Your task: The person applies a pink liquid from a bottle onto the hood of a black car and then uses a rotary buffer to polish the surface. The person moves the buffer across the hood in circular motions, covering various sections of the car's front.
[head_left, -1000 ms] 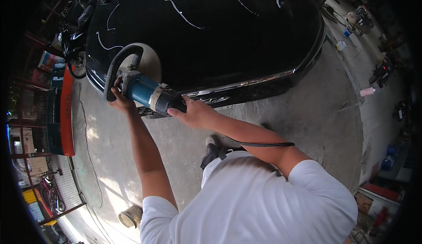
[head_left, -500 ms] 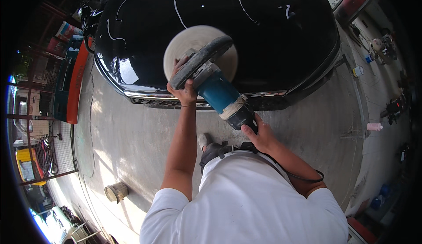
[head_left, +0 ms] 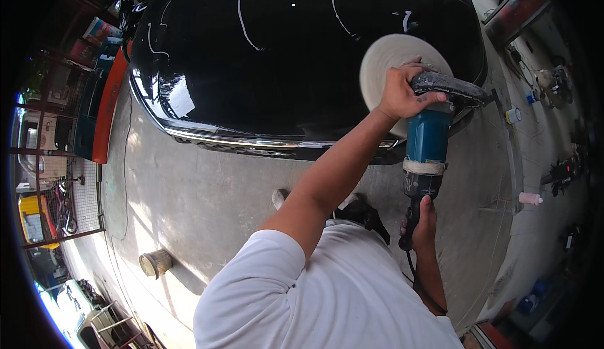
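A blue and black power polisher lies over the front right part of a glossy black car hood. My left hand is wrapped round the dark, dusty loop handle at its head. At the rear end, my right hand grips the black handle, partly hidden behind it. The round, pale polishing pad rests on the hood near its right front corner, its face looking blurred as if spinning. Several thin white streaks of paste mark the hood farther back. A black cord runs from the handle down past my right forearm.
Grey concrete floor lies between me and the bumper. A tin can lies at the lower left. An orange panel leans along the left side. On the right are a pink bottle and a white tub.
The polisher has swept right across the hood with both hands on it, and its body has turned from slanting to nearly straight toward me. My left arm now reaches across my front.
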Demonstrator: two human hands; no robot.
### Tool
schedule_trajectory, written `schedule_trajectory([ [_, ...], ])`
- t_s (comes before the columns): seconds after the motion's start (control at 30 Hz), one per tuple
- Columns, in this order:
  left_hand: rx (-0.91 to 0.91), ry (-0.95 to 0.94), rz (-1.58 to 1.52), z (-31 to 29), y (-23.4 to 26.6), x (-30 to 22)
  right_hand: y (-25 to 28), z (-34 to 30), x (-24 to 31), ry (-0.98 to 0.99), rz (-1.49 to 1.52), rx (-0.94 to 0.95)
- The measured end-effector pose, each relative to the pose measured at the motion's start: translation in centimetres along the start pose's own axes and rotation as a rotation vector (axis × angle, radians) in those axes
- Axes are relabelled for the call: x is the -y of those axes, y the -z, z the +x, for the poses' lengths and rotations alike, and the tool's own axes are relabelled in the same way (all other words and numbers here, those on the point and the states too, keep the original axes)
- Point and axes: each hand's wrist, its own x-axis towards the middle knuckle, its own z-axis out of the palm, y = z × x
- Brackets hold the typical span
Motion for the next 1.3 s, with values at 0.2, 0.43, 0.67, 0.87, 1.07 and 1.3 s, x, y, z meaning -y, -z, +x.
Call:
schedule_trajectory([
  [0.2, -0.111, -0.011, -0.037, 0.5, 6.0, -0.2, -4.2, 0.3, 2.8, -0.019, -0.127, 0.082],
  [0.43, -0.414, -0.063, 0.072, -1.3, 27.0, -1.9, -20.4, 0.8, 7.1, 0.093, -0.34, 0.303],
  [0.67, -0.675, -0.047, 0.246, -4.6, 48.3, -1.6, -36.0, 3.6, 7.7, 0.277, -0.605, 0.477],
  [0.87, -0.767, -0.201, 0.425, -7.3, 62.1, -4.8, -47.7, 3.8, 9.7, 0.263, -0.713, 0.702],
  [1.07, -0.875, -0.17, 0.452, -11.2, 66.5, -7.7, -48.5, 3.7, 10.2, 0.447, -0.944, 0.863],
  [1.3, -0.803, -0.174, 0.389, -12.6, 57.1, -7.2, -40.1, 2.7, 8.6, 0.433, -1.01, 0.768],
])
